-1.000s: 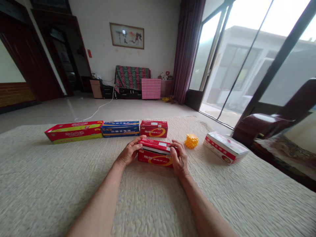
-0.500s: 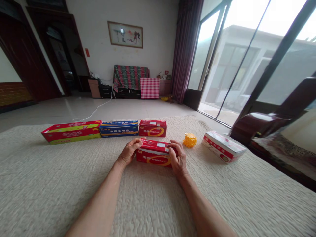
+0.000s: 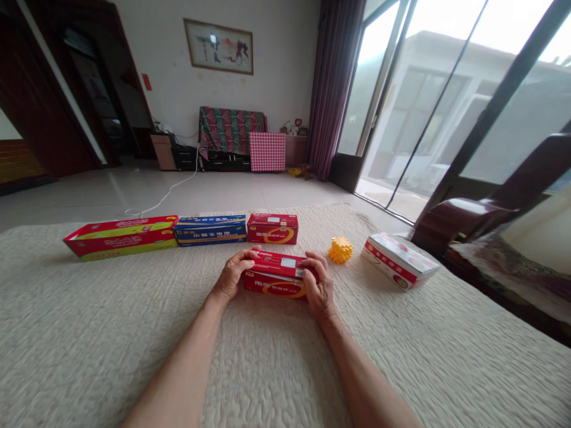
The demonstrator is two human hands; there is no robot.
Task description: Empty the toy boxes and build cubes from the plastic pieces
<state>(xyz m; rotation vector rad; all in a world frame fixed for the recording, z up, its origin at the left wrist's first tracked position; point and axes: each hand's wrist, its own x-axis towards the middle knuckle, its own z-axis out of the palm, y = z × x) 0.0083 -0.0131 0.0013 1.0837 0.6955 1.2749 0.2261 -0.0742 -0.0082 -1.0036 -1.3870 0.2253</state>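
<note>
"Red box, lying lengthwise across my view on the quilted mat, nearer to me than the row of boxes. Where are your hands on it?"

"One at each end. I have the left hand with its fingers bent over the top corner on that side, and the right hand cupped round the opposite end, thumb by the near edge of the lid. Both are gripping the box between them, though how hard they press I can't tell from here."

"How do you expect it to handle?"

"Like thin card: stiffer along the edges and corners, softer in the middle of each face. Its print looks glossy, so I'd guess it is slightly slippery under dry fingers. Weight I can't read, since the inside is hidden."

"And the lid?"

"A thin pale strip shows beneath its near edge, so I judge it isn't quite flush. I'd count that edge as the weak spot. Low on the end walls seems the surest hold; a squeeze at mid-length could dent it."

"Anything close by?"

"Behind it I see a matching box, with a blue box just beside that one. A spiky yellow ball sits near my right hand but apart from it, and a white box stands beyond."
</note>
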